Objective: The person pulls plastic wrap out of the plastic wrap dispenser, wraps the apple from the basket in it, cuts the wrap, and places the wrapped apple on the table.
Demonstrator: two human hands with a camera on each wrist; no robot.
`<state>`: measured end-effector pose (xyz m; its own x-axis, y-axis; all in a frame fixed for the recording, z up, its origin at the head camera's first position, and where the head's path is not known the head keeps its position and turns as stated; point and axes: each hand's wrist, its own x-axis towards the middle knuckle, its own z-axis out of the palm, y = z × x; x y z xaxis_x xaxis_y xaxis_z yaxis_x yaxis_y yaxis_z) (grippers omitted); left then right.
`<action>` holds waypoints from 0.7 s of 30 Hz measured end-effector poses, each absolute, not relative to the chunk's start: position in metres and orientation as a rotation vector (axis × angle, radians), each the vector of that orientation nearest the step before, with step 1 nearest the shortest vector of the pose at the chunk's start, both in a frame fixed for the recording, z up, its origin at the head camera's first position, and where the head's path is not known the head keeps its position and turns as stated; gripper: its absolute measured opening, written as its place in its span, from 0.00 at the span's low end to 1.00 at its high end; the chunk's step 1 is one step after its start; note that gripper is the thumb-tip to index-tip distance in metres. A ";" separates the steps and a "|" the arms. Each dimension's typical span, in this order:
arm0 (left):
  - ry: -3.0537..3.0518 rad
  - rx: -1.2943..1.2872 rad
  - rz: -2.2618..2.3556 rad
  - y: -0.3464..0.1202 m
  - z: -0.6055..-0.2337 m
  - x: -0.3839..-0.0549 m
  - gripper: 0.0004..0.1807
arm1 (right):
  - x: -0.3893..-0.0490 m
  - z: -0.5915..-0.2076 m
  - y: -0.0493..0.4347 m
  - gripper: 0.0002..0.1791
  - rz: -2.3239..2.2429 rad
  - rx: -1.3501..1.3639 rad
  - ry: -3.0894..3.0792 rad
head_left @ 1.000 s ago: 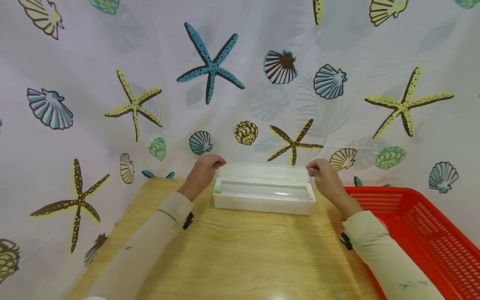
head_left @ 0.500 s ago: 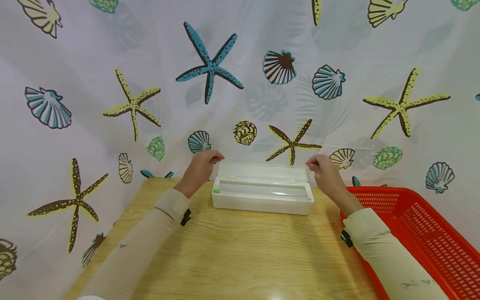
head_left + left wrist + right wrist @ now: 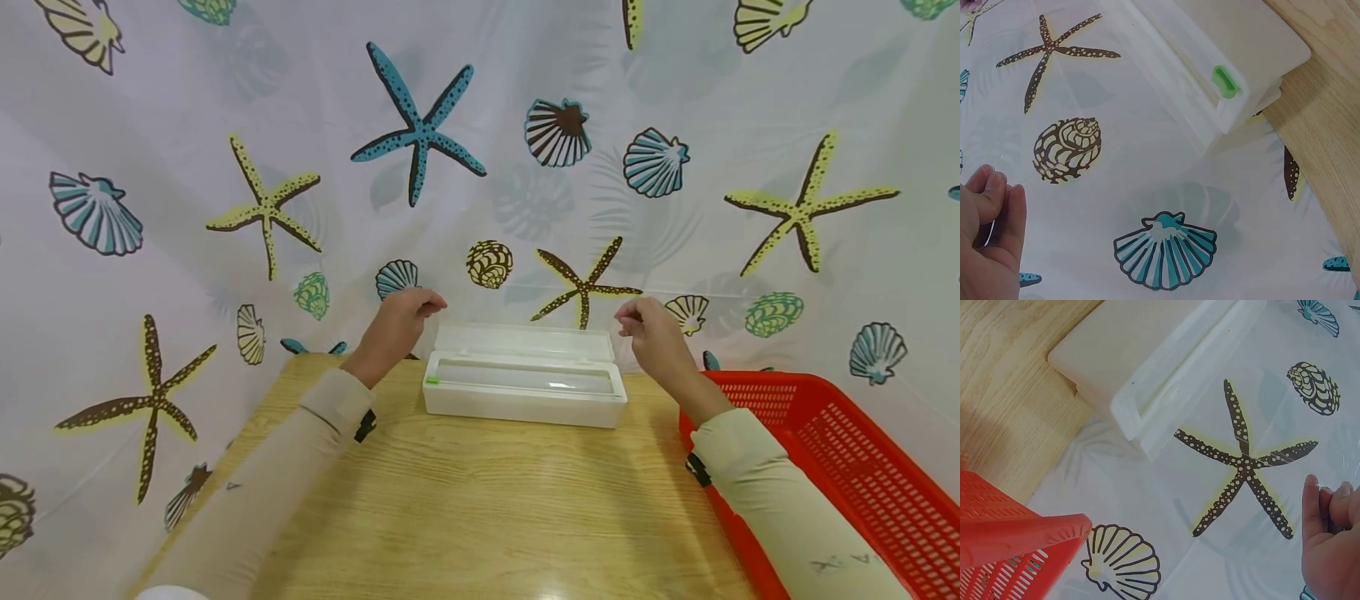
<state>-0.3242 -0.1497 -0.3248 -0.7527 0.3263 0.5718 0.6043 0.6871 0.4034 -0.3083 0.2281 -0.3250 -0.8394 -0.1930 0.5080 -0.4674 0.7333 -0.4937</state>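
Observation:
A long white cling film dispenser (image 3: 525, 406) stands at the back of the table, its clear lid (image 3: 525, 342) raised towards the curtain. My left hand (image 3: 393, 335) is up beyond the dispenser's left end, thumb and fingertips pinched together. Mirroring it, my right hand (image 3: 658, 346) pinches at the other end, a little above lid height. Faint glints of clear cling film (image 3: 1321, 485) show at the right fingertips; most of the sheet is too transparent to make out. A green slide cutter (image 3: 1224, 81) sits at the dispenser's left end.
A red plastic basket (image 3: 813, 387) stands at the right, beside my right forearm. The wooden table (image 3: 480, 508) reaches back to a white curtain (image 3: 480, 208) printed with starfish and shells, close behind the dispenser.
Both hands have risen from beside the lid's upper corners and drawn slightly apart, still pinched. The dispenser and its raised lid stay in place.

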 end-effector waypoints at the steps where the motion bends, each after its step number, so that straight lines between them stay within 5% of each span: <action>1: -2.431 -0.724 -0.807 -0.150 -0.323 -0.324 0.09 | -0.308 -0.324 0.228 0.09 0.876 0.505 -2.510; 21: -2.334 -0.804 -0.734 -0.156 -0.298 -0.322 0.08 | -0.309 -0.295 0.228 0.08 0.760 0.600 -2.392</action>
<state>-0.3219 -0.1562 -0.2975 -0.6642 0.3688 0.6503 0.6745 0.6707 0.3085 -0.3087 0.2279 -0.2950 -0.7467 -0.2410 0.6200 -0.5546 0.7402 -0.3802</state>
